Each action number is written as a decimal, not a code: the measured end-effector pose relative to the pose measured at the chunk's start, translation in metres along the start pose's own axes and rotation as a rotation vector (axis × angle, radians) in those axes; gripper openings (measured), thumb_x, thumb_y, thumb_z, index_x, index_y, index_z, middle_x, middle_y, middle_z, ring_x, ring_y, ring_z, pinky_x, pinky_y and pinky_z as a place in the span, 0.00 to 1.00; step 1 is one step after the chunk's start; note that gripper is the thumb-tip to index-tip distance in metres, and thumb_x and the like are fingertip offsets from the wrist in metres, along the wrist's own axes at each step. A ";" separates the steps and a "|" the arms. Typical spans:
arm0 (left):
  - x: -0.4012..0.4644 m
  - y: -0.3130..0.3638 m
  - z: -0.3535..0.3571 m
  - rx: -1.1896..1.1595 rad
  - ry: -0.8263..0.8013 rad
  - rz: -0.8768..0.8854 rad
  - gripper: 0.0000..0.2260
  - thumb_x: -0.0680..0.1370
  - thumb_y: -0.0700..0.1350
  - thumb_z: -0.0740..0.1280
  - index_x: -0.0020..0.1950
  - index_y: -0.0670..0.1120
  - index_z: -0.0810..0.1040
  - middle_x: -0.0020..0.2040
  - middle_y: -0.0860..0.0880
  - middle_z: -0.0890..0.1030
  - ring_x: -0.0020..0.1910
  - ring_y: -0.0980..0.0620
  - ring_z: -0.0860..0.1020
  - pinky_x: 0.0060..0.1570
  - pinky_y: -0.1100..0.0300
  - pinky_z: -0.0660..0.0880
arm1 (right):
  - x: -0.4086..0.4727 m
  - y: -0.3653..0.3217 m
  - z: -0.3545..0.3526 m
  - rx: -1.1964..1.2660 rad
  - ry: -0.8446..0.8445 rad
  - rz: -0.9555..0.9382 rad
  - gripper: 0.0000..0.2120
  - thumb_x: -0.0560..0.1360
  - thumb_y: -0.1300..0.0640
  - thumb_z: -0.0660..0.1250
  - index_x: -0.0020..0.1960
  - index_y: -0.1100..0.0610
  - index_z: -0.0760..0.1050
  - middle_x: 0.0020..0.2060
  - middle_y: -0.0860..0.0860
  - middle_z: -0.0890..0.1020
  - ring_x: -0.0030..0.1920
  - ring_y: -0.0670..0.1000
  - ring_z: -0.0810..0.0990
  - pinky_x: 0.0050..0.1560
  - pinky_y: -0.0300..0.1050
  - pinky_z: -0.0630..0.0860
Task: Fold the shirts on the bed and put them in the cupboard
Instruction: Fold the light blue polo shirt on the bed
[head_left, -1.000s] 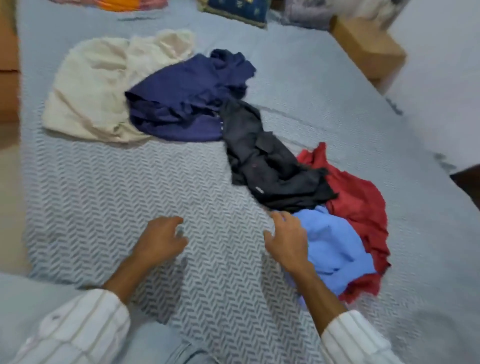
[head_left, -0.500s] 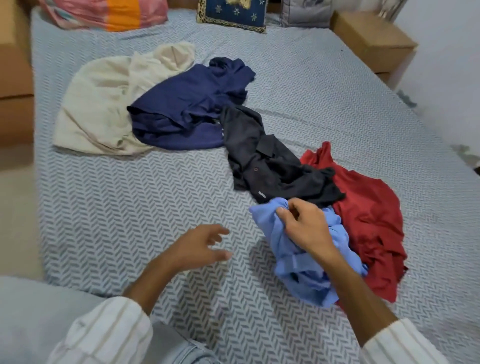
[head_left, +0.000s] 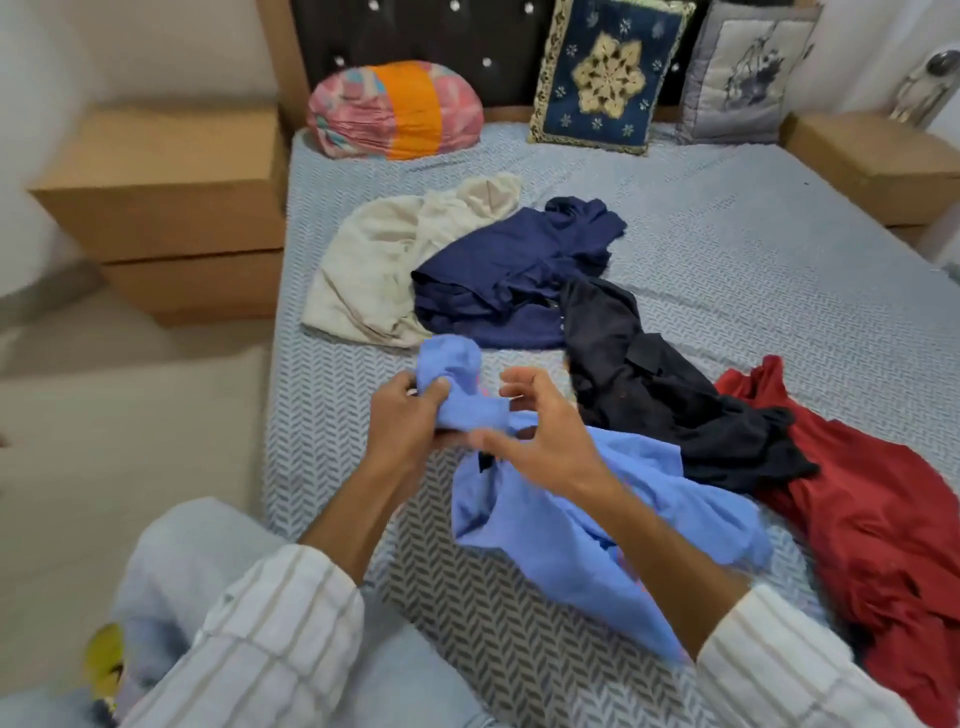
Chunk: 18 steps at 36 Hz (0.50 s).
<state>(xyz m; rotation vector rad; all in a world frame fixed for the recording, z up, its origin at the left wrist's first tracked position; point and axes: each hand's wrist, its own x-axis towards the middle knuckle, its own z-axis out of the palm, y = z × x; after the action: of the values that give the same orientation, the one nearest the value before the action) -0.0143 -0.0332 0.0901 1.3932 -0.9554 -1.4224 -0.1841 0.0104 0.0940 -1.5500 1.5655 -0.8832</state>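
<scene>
A crumpled light blue shirt (head_left: 571, 525) is lifted off the bed (head_left: 753, 270) in front of me. My left hand (head_left: 405, 421) grips one bunched end of it. My right hand (head_left: 535, 431) hovers beside that end with spread, curled fingers, blurred; the cloth drapes under its wrist. Behind lie a black shirt (head_left: 654, 384), a red shirt (head_left: 893, 509), a navy shirt (head_left: 509, 270) and a cream shirt (head_left: 379, 270), all unfolded on the bed.
At the headboard stand a pink and orange bundle (head_left: 395, 109), a blue patterned cushion (head_left: 602, 73) and a grey cushion (head_left: 743, 67). Wooden bedside units sit at left (head_left: 166, 208) and right (head_left: 872, 161). No cupboard is in view.
The right hand pulled the blue shirt left off the pile and up. The left hand came in and gripped its end, and the right hand's fingers opened. The view tilted up to the headboard.
</scene>
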 end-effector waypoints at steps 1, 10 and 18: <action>0.004 0.005 -0.005 -0.019 0.027 -0.008 0.05 0.82 0.40 0.68 0.46 0.40 0.77 0.45 0.39 0.81 0.45 0.39 0.83 0.45 0.42 0.83 | 0.000 0.003 0.006 -0.064 -0.051 -0.043 0.37 0.68 0.47 0.81 0.70 0.52 0.67 0.61 0.46 0.74 0.57 0.44 0.75 0.51 0.30 0.72; 0.016 0.037 -0.047 -0.186 -0.104 -0.104 0.11 0.83 0.45 0.65 0.55 0.38 0.82 0.50 0.39 0.85 0.52 0.41 0.84 0.53 0.44 0.82 | 0.045 -0.026 0.045 -0.230 -0.010 0.077 0.10 0.76 0.61 0.70 0.38 0.61 0.75 0.31 0.56 0.75 0.34 0.51 0.71 0.38 0.46 0.64; 0.033 0.042 -0.062 0.280 -0.376 -0.071 0.08 0.67 0.36 0.69 0.45 0.44 0.78 0.33 0.52 0.78 0.35 0.48 0.73 0.35 0.59 0.68 | 0.067 -0.065 0.036 0.351 0.134 0.214 0.15 0.79 0.61 0.68 0.38 0.65 0.68 0.33 0.58 0.65 0.36 0.55 0.65 0.37 0.53 0.68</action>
<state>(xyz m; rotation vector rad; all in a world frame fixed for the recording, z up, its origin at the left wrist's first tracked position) 0.0523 -0.0730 0.1156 1.3942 -1.4015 -1.6904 -0.1198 -0.0577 0.1308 -1.0748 1.5371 -1.0891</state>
